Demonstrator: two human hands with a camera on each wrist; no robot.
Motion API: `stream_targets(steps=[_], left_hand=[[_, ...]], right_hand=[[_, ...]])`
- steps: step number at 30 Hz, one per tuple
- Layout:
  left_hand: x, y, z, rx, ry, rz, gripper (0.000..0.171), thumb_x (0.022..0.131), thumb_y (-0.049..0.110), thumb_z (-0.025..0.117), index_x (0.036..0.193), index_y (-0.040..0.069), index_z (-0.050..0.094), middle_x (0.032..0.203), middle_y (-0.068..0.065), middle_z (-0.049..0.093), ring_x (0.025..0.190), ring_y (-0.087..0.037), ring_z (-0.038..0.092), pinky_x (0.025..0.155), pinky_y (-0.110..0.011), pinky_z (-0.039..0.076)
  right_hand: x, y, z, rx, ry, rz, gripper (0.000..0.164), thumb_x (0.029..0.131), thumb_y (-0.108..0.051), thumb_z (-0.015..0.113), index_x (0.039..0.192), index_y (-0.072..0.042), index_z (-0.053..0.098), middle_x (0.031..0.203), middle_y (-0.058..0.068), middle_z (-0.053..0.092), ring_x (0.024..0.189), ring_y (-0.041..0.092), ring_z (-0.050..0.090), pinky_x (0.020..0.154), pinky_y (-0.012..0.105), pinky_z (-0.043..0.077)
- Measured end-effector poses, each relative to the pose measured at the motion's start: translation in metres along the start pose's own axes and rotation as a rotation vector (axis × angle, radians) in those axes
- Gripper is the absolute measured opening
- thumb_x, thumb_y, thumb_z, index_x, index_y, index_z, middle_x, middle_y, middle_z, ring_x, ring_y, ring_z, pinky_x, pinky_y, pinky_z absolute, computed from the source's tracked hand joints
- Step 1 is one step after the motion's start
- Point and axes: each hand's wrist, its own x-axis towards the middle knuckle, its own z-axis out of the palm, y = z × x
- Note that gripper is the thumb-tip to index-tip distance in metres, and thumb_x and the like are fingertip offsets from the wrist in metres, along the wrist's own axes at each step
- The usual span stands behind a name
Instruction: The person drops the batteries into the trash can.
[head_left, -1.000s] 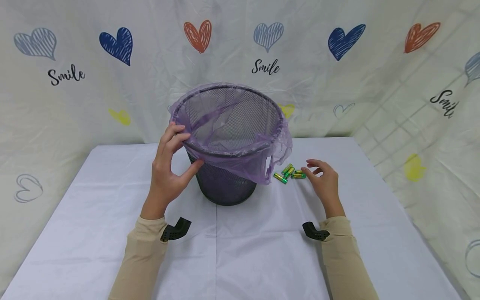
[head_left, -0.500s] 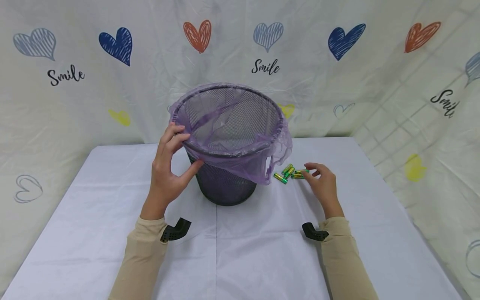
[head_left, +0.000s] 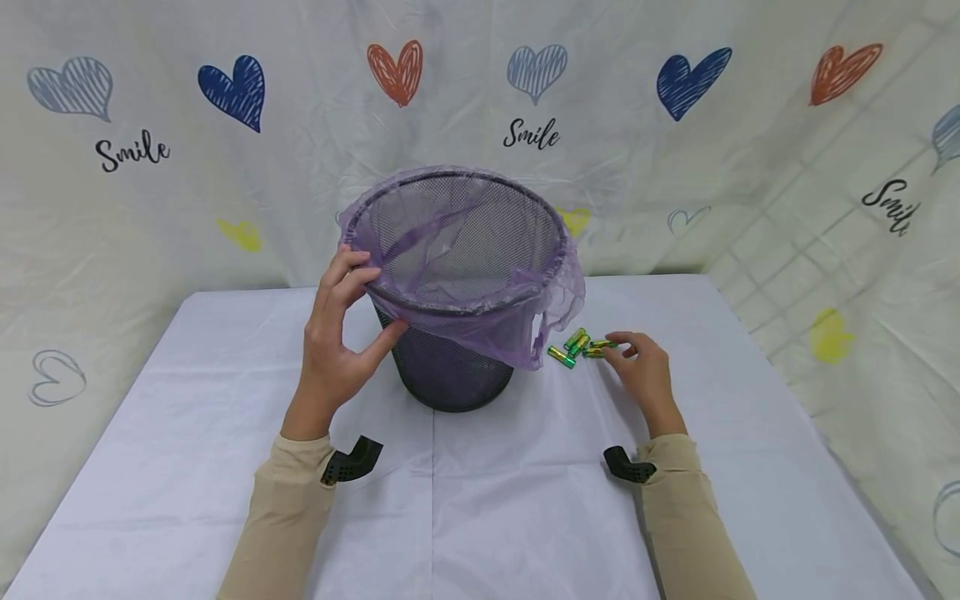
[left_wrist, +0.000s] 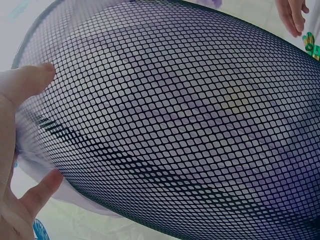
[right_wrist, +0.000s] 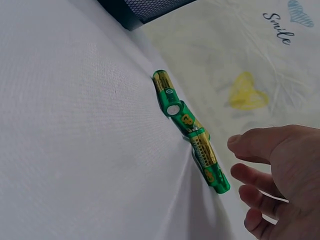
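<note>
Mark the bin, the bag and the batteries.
Bin [head_left: 453, 379]: head view, lower mesh wall.
Bag [head_left: 498, 333]: head view, flap hanging outside.
Batteries [head_left: 580, 344]: head view, side of one battery mid-group.

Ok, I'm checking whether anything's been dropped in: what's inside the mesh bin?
A thin purple bag lines the mesh bin, its top folded outward. No loose item shows in the visible part; the bottom is hidden behind the near side.

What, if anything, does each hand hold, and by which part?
The left hand holds the lined mesh bin by its rim; the right hand holds nothing.
</note>
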Motion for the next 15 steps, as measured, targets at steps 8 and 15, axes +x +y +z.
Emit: stream_targets(steps=[8,15], left_hand=[[-0.0006,-0.0008,0.0001,-0.003,0.000,0.001,0.057,0.059,-0.014,0.073,0.112,-0.015,0.049,0.122,-0.036,0.044,0.129,-0.047,0.032,0.101,-0.026,0.044],[-0.0004,0.0000,0.0002,-0.001,-0.001,-0.002,0.057,0.059,-0.014,0.073,0.112,-0.015,0.049,0.122,-0.036,0.044,0.129,-0.047,0.032,0.101,-0.026,0.044]], right_hand=[[0.0001,0.0029,0.0014,-0.013,-0.002,0.004,0.025,0.082,-0.013,0.064,0.106,-0.010,0.066,0.103,0.013,0.063,0.082,0.023,0.052,0.061,0.027,0.039],[0.0001,0.0060,0.0036,-0.025,-0.050,0.037,0.026,0.083,-0.012,0.062,0.109,-0.011,0.065,0.106,0.014,0.061,0.084,0.024,0.051,0.063,0.027,0.039]])
